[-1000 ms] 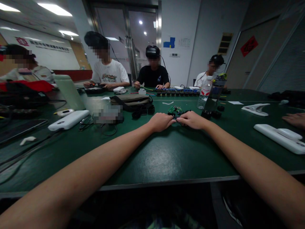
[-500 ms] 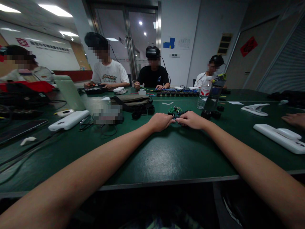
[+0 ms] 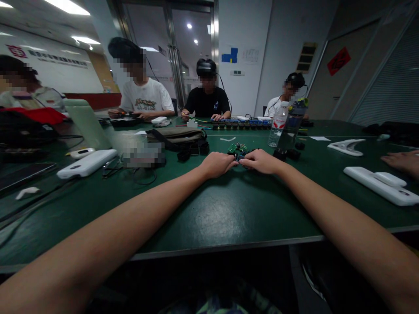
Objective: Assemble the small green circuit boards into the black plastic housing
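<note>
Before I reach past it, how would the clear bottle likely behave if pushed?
The clear bottle would probably tip easily, being tall and narrow. Its transparent, plastic-looking wall may flex if squeezed. Pushed rightward, it would likely meet the dark bottle close beside it.

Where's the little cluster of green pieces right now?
In the head view, the green pieces lie just right of centre on the table, directly beyond the left hand and the right hand.

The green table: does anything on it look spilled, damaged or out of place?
No spill or damage stands out. At left, a white earbud lies loose near a dark flat device, its mate not visible; perhaps it is mislaid.
</note>
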Demonstrator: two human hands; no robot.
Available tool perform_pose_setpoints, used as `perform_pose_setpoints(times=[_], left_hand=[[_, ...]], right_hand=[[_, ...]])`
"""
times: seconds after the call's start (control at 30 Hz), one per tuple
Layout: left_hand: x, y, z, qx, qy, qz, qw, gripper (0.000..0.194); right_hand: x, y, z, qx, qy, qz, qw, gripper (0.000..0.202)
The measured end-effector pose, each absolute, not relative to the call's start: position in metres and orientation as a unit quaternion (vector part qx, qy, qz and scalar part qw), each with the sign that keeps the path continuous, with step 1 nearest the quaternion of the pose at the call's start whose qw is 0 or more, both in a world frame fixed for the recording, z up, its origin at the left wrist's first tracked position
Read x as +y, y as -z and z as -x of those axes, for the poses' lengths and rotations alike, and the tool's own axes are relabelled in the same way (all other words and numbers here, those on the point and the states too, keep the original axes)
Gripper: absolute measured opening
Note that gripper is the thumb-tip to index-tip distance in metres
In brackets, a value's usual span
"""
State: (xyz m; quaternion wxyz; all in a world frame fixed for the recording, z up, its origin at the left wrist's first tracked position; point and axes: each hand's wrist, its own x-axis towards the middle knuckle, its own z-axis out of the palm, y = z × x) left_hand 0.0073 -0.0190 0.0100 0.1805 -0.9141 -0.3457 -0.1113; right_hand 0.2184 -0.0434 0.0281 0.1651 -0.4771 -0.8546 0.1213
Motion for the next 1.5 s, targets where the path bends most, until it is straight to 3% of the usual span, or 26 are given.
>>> perform_pose_setpoints(times=[0.8,1.5], left_hand=[[-0.0209,-0.0135,-0.0086,-0.364,0.096,0.909,0.178,0.048],[-0.0197,-0.0131,-0.0077,-0.349,0.066,0.921,0.158,0.047]], right_hand=[[-0.0427,-0.0285,-0.221,-0.862,-0.132,0.461,0.165,0.047],[-0.0428,-0.0269,-0.2213,-0.854,-0.136,0.468,0.181,0.033]])
